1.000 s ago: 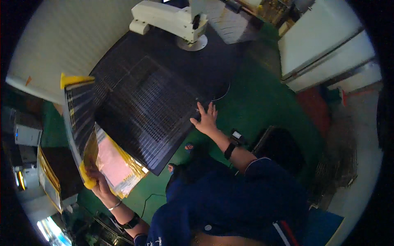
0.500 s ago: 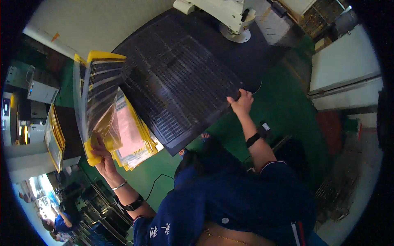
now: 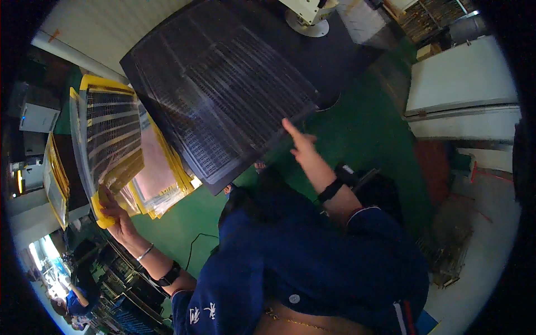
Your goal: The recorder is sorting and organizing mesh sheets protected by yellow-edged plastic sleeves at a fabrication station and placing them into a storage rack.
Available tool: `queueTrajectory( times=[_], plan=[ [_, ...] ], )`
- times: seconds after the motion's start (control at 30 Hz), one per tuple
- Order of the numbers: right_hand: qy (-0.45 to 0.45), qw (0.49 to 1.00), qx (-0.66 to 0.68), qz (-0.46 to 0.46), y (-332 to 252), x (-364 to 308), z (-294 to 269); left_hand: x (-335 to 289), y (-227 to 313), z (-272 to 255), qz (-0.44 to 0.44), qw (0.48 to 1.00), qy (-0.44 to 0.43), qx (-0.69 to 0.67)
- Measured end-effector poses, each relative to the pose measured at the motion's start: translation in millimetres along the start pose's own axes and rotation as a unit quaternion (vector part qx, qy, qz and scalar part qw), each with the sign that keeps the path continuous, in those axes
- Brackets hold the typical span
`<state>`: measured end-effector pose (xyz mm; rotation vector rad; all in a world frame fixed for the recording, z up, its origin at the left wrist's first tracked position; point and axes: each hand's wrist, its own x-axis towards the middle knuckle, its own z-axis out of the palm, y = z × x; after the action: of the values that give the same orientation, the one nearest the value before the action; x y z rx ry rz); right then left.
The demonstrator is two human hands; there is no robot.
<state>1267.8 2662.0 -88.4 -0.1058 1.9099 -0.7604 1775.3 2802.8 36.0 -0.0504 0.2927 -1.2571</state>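
My left hand (image 3: pixel 114 215) grips the lower corner of a yellow-framed sheet (image 3: pixel 109 139) with dark striped rows, held up at the left. Beneath it lies a stack of yellow-edged pinkish sheets (image 3: pixel 162 178). My right hand (image 3: pixel 301 148) is open, its index finger stretched toward the near edge of a large dark gridded panel (image 3: pixel 223 89) on the black worktable (image 3: pixel 340 61). The fingertip is at or just off that edge; contact is unclear. A black band sits on each wrist.
A white machine base (image 3: pixel 306 17) stands at the table's far side. White cabinets (image 3: pixel 463 89) are on the right, the green floor (image 3: pixel 368 134) lies below. More yellow-framed sheets (image 3: pixel 56 184) stand at the far left. Another person in blue (image 3: pixel 75 301) is at the lower left.
My right hand has lifted off the dark panel's edge and now points with one finger. My left hand has raised the yellow-framed sheet more upright. The view has shifted left and closer.
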Motion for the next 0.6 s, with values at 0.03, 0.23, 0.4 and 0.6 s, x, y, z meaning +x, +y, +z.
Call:
queueTrajectory(
  times=[0.03,0.23,0.4,0.6],
  plan=[
    [-0.019,0.999,-0.009,0.025,8.9,-1.0,6.8,2.5,-1.8,-1.0,0.002,1.0,0.003,0.0],
    [-0.026,0.995,0.02,-0.098,26.9,-23.9,10.9,-1.2,-5.2,-11.3,0.001,1.0,0.014,-0.013],
    [-0.097,0.985,0.095,-0.108,28.2,-10.9,-36.4,-6.9,3.4,-15.4,0.023,0.999,0.027,-0.01],
    [-0.057,0.987,0.137,-0.063,20.8,-11.9,-38.8,0.6,10.8,-14.9,0.041,0.997,0.003,0.059]
  ],
)
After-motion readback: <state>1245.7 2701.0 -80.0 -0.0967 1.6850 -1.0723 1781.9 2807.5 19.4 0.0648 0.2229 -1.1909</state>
